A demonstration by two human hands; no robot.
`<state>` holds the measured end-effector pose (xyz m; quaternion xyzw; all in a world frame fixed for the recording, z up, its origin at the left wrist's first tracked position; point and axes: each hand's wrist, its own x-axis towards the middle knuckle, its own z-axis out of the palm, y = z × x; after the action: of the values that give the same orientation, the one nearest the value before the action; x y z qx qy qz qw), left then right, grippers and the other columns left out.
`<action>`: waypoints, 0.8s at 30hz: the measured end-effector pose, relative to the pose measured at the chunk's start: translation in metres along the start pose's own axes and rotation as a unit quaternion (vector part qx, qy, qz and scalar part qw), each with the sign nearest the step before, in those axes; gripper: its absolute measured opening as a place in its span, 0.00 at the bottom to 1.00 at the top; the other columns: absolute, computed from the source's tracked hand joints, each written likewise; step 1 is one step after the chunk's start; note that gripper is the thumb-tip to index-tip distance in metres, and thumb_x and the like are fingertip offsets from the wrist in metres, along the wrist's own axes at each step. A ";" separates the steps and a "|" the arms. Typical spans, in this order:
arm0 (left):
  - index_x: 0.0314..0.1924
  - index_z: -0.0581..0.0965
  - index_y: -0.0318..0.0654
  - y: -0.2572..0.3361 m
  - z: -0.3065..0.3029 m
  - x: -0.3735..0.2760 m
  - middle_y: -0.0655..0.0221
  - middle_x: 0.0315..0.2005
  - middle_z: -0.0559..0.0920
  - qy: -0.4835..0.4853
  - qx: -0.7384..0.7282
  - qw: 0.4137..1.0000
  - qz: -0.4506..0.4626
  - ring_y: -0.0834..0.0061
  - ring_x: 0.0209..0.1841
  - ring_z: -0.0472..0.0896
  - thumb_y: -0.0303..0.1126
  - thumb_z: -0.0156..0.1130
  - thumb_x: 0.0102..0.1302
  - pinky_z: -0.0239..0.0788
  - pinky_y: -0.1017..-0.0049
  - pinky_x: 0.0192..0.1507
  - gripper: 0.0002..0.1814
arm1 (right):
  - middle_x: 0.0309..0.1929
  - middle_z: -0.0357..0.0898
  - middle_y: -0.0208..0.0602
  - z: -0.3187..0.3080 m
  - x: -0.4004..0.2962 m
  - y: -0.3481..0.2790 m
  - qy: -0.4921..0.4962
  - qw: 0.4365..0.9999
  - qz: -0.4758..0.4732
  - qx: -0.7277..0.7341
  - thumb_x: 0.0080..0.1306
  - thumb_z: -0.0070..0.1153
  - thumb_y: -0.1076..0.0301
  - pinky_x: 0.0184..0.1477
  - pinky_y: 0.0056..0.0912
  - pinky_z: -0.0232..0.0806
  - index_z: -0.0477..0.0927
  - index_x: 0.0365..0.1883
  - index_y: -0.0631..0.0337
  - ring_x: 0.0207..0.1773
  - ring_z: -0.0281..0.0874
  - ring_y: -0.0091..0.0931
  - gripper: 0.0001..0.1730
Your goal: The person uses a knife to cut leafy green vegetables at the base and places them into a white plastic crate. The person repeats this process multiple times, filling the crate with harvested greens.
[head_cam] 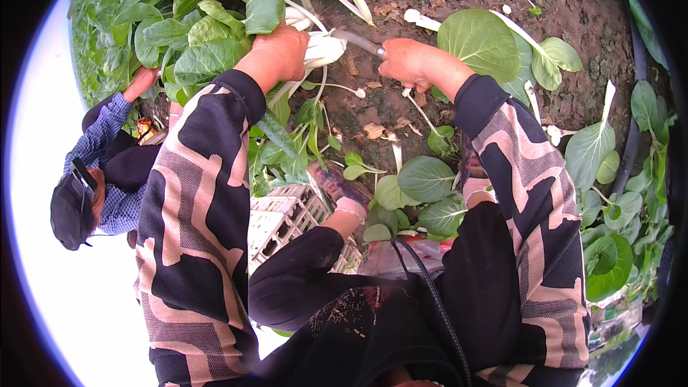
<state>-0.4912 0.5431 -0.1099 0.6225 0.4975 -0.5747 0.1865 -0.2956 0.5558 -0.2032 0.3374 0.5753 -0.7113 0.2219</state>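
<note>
My left hand [280,54] is closed around a leafy green with thick white stalks, like bok choy [325,49], its pale base pointing right. In my right hand [406,62] is a knife [357,42], its curved metal blade reaching left to the base of that plant; whether the edge is cutting in cannot be told. Much of the handle is hidden by my fingers. Cut-off leaves lie on the soil near my right hand, among them a large round leaf [478,45] and a small sprig with a white root end [439,142].
Dense leafy greens [134,16] grow at upper left, where a co-worker [115,172] in a checked shirt and black cap crouches. A plastic crate [285,215] stands by my foot. A dark hose [634,134] runs along the right over the soil [586,16], beside more greens [618,215].
</note>
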 end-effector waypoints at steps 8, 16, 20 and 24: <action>0.55 0.72 0.33 -0.007 -0.002 0.024 0.55 0.60 0.64 -0.062 -0.032 0.997 0.024 0.55 0.60 0.66 0.44 0.68 0.40 0.58 0.66 0.62 0.40 | 0.18 0.66 0.34 0.011 -0.024 0.019 0.042 0.993 -0.010 0.110 0.63 0.51 0.61 0.13 0.31 0.60 0.64 0.41 0.60 0.14 0.65 0.25 0.15; 0.51 0.74 0.37 0.001 -0.011 0.010 0.57 0.50 0.73 -0.051 -0.012 0.999 -0.012 0.55 0.56 0.69 0.41 0.66 0.44 0.64 0.65 0.57 0.32 | 0.25 0.72 0.40 0.010 -0.022 0.029 0.050 0.992 0.003 0.118 0.60 0.52 0.63 0.19 0.35 0.68 0.66 0.46 0.64 0.19 0.72 0.30 0.19; 0.48 0.74 0.35 0.000 -0.001 0.001 0.59 0.49 0.74 0.008 -0.021 1.000 -0.007 0.58 0.55 0.69 0.38 0.66 0.45 0.65 0.66 0.56 0.28 | 0.24 0.71 0.39 0.012 -0.016 0.031 0.074 0.990 -0.029 0.116 0.60 0.52 0.63 0.18 0.34 0.66 0.66 0.44 0.63 0.19 0.71 0.28 0.18; 0.46 0.76 0.35 0.000 0.012 -0.004 0.59 0.44 0.78 0.046 0.033 0.998 0.021 0.61 0.51 0.73 0.36 0.64 0.49 0.66 0.67 0.53 0.23 | 0.22 0.68 0.34 0.010 0.001 0.019 0.078 0.990 -0.036 0.115 0.61 0.54 0.62 0.16 0.32 0.62 0.66 0.42 0.61 0.18 0.67 0.25 0.17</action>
<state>-0.4965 0.5320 -0.1092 0.6642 0.4733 -0.5576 0.1547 -0.2856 0.5413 -0.2153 0.3940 0.5171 -0.7518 0.1101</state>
